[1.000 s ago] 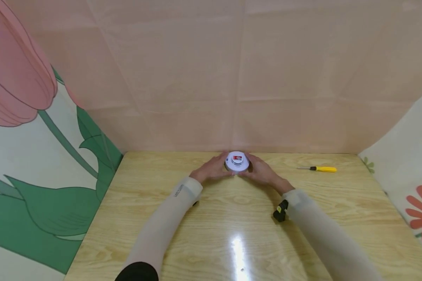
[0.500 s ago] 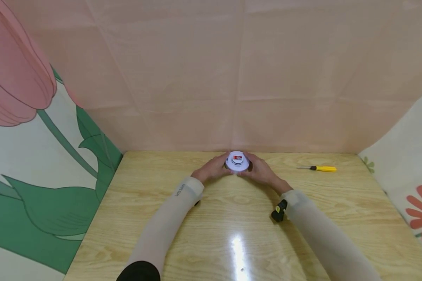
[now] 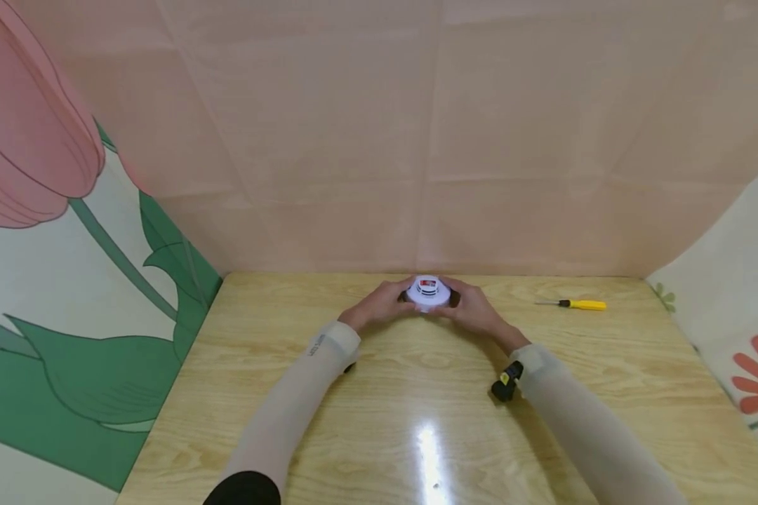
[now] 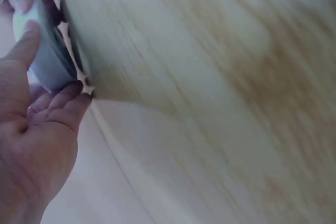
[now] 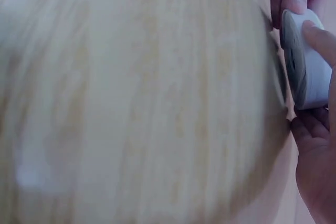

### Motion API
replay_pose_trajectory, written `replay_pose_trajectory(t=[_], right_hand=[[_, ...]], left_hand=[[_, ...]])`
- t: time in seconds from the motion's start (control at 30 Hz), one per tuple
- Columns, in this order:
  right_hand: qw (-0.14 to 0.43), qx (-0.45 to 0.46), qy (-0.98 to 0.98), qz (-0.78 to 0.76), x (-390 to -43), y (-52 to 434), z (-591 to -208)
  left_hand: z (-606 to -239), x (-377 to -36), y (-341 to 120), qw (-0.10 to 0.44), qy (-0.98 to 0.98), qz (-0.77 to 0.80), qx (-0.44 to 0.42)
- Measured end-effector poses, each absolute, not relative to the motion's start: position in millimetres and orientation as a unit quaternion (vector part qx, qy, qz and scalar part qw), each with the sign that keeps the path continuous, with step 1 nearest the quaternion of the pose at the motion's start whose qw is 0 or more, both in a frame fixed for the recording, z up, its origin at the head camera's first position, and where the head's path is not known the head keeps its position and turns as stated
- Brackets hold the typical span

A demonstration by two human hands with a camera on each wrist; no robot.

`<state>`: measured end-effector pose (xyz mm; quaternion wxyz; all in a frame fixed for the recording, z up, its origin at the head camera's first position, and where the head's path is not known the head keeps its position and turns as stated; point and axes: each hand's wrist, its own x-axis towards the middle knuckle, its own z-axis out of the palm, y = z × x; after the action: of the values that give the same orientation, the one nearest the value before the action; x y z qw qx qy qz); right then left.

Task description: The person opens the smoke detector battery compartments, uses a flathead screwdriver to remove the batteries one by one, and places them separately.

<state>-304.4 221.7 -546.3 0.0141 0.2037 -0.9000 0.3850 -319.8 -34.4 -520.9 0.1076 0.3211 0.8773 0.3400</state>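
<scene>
A round white smoke detector with a red label on its raised centre is between both hands near the far edge of the table, in the head view. My left hand grips its left rim, thumb in front and fingers round the side and behind. On the opposite rim, my right hand grips it the same way. The left wrist view shows the detector from the side, with a narrow gap between it and the tabletop. In the right wrist view part of the grey underside of the detector shows.
A screwdriver with a yellow handle lies to the right on the wooden table. A pink-beige cloth backdrop rises directly behind the table's far edge. Printed flower panels stand along both sides.
The detector has tilted slightly, so more of its front side shows in the head view. Both hands keep their grip and shift only a little. The screwdriver stays in place.
</scene>
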Motion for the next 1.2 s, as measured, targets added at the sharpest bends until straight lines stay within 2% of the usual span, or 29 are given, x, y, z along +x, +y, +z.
replay_pose_trajectory(t=[0.33,0.6,1.2], right_hand=[[-0.025,0.148,-0.895,0.420,-302.2,223.1,-528.1],[-0.033,0.137,-0.890,0.434,-300.1,222.6,-519.9],[-0.024,0.155,-0.868,0.471,-294.4,221.2,-511.4]], left_hand=[[-508.4,-316.5,-35.7,0.082,0.857,0.378,0.339],[-505.3,-314.2,-33.1,0.026,0.862,0.381,0.334],[-496.8,-312.2,-37.9,0.074,0.841,0.437,0.311]])
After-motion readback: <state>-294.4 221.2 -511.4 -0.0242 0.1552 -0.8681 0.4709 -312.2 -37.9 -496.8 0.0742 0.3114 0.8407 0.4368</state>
